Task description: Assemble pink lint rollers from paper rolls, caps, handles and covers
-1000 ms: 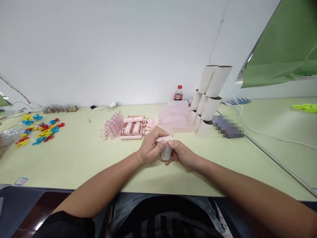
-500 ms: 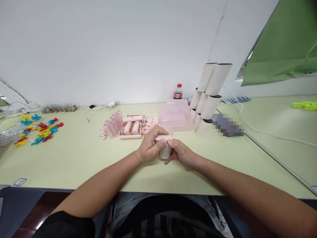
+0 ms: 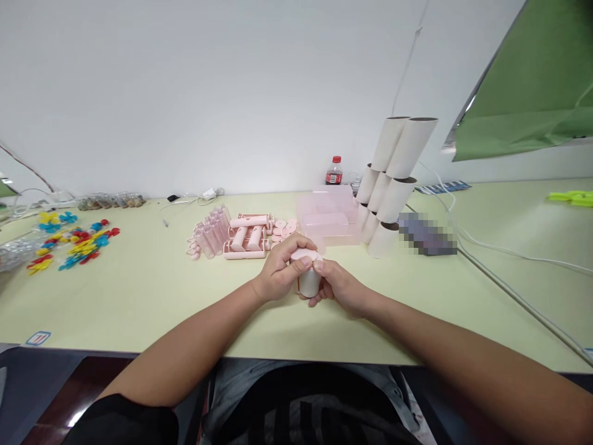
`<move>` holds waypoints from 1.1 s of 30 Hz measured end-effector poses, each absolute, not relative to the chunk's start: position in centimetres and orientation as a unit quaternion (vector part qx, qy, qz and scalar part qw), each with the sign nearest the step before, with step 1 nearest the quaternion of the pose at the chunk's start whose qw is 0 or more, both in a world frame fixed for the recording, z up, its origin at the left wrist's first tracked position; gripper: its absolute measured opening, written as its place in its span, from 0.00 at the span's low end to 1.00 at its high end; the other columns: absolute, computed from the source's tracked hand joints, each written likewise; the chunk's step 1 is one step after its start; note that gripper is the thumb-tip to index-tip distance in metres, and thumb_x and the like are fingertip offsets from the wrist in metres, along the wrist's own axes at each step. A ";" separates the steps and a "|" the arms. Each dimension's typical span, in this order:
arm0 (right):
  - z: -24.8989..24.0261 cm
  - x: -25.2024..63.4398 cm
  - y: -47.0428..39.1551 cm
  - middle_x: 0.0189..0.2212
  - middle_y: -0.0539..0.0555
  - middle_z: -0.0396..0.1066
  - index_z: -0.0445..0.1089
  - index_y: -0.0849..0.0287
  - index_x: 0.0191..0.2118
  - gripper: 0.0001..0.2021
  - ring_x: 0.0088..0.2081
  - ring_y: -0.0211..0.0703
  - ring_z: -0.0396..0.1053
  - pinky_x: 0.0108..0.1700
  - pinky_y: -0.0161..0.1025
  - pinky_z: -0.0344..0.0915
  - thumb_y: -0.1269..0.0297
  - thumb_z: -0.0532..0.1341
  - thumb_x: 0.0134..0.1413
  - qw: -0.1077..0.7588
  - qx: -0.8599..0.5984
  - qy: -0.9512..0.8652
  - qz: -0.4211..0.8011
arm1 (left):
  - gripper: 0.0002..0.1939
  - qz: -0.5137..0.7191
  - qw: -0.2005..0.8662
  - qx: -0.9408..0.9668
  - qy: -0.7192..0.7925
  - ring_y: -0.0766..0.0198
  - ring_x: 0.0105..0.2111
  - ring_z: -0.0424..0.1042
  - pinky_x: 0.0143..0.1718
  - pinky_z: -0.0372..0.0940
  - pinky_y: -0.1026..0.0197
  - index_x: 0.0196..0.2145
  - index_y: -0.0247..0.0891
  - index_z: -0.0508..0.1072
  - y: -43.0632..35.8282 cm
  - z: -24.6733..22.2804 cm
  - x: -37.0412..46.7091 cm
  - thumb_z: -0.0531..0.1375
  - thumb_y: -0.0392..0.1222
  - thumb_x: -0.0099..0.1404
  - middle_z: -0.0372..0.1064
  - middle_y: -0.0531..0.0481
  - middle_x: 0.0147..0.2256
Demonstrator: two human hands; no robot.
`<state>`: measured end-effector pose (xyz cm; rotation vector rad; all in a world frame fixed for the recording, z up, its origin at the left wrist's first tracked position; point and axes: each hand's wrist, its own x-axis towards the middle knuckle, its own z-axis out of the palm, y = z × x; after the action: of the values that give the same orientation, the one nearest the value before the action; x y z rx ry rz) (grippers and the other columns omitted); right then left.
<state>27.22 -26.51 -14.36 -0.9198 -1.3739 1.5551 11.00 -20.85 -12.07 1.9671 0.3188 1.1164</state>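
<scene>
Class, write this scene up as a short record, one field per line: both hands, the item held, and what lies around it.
Left hand: thumb and fingers around the pink top piece
Right hand: thumb near the top piece's edge, fingers at the white cylinder
Top piece's fit: cannot tell
Beyond the hands: pink discs, translucent pink plastic
Right: stacked white tubes
Far left: multicoloured pieces
Back: red-capped bottle

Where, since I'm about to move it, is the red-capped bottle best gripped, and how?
Likely by the neck, just under the red cap, coming from above: the bottle stands upright and narrows there, while the translucent pink boxes in front hide its base.
</scene>
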 end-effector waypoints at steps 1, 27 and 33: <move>-14.3 27.2 -26.5 0.31 0.56 0.70 0.69 0.62 0.38 0.27 0.31 0.43 0.70 0.29 0.38 0.70 0.38 0.55 0.56 0.421 -0.368 -0.549 0.622 | 0.14 0.444 0.423 0.780 0.128 0.61 0.36 0.67 0.39 0.62 0.58 0.41 0.37 0.70 -20.8 -12.1 11.0 0.56 0.50 0.66 0.67 0.48 0.36; -14.6 26.9 -26.2 0.27 0.57 0.72 0.68 0.62 0.35 0.34 0.25 0.42 0.72 0.20 0.34 0.69 0.31 0.47 0.56 0.419 -0.420 -0.530 0.606 | 0.20 0.411 0.495 0.755 0.125 0.54 0.49 0.71 0.51 0.65 0.52 0.50 0.38 0.71 -19.8 -13.0 11.2 0.53 0.54 0.70 0.72 0.42 0.48; -15.3 27.5 -26.0 0.26 0.48 0.69 0.61 0.58 0.47 0.24 0.19 0.37 0.68 0.15 0.30 0.61 0.44 0.62 0.54 0.410 -0.448 -0.597 0.524 | 0.21 0.454 0.415 0.761 0.206 0.57 0.45 0.72 0.49 0.66 0.54 0.49 0.37 0.71 -19.4 -13.3 11.5 0.51 0.55 0.71 0.72 0.43 0.46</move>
<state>27.51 -26.03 -15.28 -1.1272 -1.5030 1.3204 11.47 -19.42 -13.33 1.9119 0.5181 1.1418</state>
